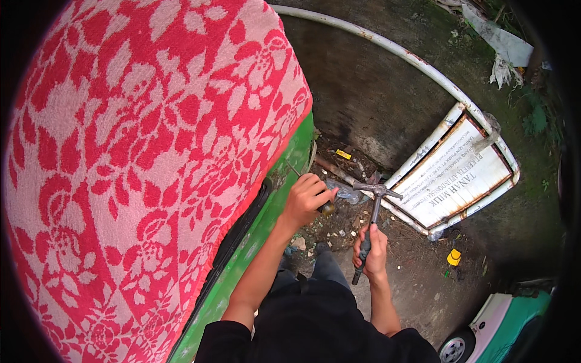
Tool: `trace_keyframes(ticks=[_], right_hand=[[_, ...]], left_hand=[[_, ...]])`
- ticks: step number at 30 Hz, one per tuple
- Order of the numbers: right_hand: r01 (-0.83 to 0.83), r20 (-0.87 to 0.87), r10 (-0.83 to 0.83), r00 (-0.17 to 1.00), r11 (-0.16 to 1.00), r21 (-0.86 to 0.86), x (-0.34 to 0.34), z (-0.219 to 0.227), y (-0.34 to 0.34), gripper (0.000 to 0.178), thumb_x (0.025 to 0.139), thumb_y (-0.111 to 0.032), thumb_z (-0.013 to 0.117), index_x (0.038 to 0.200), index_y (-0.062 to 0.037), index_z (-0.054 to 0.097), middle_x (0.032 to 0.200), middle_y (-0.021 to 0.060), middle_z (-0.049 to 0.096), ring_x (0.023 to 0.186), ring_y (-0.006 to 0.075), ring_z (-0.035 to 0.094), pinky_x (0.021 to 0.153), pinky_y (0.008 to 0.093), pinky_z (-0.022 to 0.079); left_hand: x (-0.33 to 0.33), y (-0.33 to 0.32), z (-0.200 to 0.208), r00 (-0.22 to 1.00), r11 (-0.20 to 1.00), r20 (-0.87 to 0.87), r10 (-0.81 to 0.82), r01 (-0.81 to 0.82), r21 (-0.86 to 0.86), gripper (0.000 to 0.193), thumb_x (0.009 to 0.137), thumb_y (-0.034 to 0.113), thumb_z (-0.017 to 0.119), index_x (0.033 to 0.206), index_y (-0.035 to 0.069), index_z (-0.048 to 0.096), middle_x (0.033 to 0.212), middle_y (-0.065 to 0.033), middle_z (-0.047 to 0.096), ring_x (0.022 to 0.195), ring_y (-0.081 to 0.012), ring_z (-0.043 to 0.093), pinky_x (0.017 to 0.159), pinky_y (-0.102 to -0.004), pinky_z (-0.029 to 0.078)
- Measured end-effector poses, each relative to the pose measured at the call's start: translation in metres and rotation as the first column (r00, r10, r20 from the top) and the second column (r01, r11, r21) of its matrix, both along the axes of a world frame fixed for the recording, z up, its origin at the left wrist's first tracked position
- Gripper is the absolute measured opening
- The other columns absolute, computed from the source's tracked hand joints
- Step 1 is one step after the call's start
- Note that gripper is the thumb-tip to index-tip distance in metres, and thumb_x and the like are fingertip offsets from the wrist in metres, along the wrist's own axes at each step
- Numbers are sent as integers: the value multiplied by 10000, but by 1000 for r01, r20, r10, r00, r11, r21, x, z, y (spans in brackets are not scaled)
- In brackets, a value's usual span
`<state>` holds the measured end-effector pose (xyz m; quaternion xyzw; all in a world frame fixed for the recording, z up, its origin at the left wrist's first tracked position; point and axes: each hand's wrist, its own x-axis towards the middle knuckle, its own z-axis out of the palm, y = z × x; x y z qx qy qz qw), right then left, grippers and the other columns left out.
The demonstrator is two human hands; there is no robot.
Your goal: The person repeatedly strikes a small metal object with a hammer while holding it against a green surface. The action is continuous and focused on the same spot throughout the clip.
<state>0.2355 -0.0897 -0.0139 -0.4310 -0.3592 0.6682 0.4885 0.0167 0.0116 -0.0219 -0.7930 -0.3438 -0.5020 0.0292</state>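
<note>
In my left hand [304, 198] is what looks like a screwdriver [327, 209], closed in my fingers. Its thin metal shaft points up and left to a green painted vehicle panel [278, 172]; whether the tip touches the panel I cannot tell. The amber handle end shows below my fingers. My right hand [374, 254] grips a hammer [376, 209] by its dark handle, with the metal head raised toward the far side. The hammer head is apart from the screwdriver, to its right.
A red and pink floral cloth [163, 121] covers the vehicle's top at left. A rusty white-framed sign [451, 175] leans at right, with a bent white pipe [387, 42] behind it. Litter and a yellow cup-like piece [454, 257] lie on the ground. Another green-and-white vehicle [502, 327] stands lower right.
</note>
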Motion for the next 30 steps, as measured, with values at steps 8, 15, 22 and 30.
trace_keyframes(ticks=[8,15,22,30], right_hand=[[92,69,-107,992,978,187,-42,-33,-48,479,1050,-456,415,850,-27,490,580,78,525,406,103,456,377,243,349],[170,246,-338,909,836,521,-67,-50,-50,501,1051,-459,395,868,-1,487,575,76,525,421,117,473,400,247,369],[174,390,-394,833,854,491,-69,-61,-46,462,1049,-349,439,825,40,547,651,57,532,541,151,592,486,285,436],[334,153,-481,863,772,540,-66,-53,-64,520,1029,-510,420,876,-13,431,614,106,493,436,149,463,390,269,392]], left_hand=[[-8,2,4,998,999,36,-49,48,25,249,744,30,784,642,64,559,620,-56,524,607,-239,543,601,-361,437],[-5,4,9,997,1000,71,-22,24,-21,265,755,80,764,649,55,522,637,-75,505,638,-267,532,595,-397,411],[-7,5,9,998,999,48,-31,33,-37,198,713,56,755,679,91,563,658,-61,525,671,-259,554,607,-394,423],[-6,5,0,1000,1000,-5,-14,14,-2,196,712,74,756,692,78,560,672,-64,525,674,-263,550,608,-400,423]])
